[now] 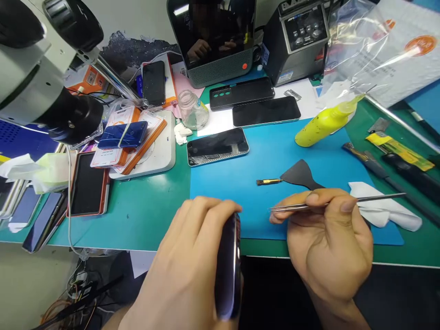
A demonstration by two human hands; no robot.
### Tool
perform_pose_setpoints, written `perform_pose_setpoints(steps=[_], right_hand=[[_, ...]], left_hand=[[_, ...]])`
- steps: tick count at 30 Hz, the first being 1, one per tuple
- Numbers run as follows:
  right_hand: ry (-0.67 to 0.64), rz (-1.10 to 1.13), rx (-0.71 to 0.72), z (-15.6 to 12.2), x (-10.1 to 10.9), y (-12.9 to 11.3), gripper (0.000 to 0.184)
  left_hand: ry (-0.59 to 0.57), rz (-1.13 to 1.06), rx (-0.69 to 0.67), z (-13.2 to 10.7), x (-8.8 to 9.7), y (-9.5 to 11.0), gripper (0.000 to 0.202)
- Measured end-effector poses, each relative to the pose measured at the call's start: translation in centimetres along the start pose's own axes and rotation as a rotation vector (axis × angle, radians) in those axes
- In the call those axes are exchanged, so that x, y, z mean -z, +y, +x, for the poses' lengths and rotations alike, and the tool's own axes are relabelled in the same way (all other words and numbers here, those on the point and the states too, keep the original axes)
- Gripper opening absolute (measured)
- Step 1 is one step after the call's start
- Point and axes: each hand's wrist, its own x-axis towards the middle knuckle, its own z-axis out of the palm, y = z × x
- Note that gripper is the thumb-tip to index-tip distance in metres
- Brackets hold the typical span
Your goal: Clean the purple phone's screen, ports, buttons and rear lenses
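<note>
A phone (228, 270) was held on its edge in the left hand (192, 266), at the near edge of the table (144, 211). The fingers were curled over its top and closed tight against it. Tweezers (378, 197) were pinched in the right hand (330, 243) between thumb and forefinger, the other fingers folded in. Their tips pointed left toward the phone but stayed apart from it. Whether the tips were pressed together could not be told.

A blue mat (275, 151) was spread over the green table, reaching its near edge. On the mat, a second phone (217, 145) lay flat near the far left corner, and a black scraper (300, 175) and a small brush (268, 182) lay near the middle, just beyond the right hand. A yellow bottle (326, 123) lay on its side toward the far right corner, and a white cloth (385, 211) rested at the right edge, under the tweezers' rear end. A glass jar (192, 109) stood beyond the mat's far left corner. A monitor (215, 36) stood at the table's far edge, and a microscope (41, 68) hung over the left end.

The phone's face was turned away, so only its dark rim was seen. Its lower end was blurred, and both wrists were cut off by the picture's bottom edge.
</note>
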Motion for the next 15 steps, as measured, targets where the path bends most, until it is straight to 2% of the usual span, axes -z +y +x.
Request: perform_pose_setpoints(steps=[4, 8, 15], right_hand=[[-0.111, 0.026, -0.008, -0.9, -0.4, -0.2, 0.033], [-0.140, -0.021, -0.008, -1.5, -0.4, 0.0, 0.032], [-0.126, -0.035, -0.043, -1.6, 0.0, 0.5, 0.030]], left_hand=[[0.106, 0.122, 0.022, 1.3, -2.6, -0.3, 0.059], [0.112, 0.205, 0.002, 2.2, -4.6, -0.8, 0.057], [0.105, 0.233, -0.005, 2.4, -5.2, -1.1, 0.057]])
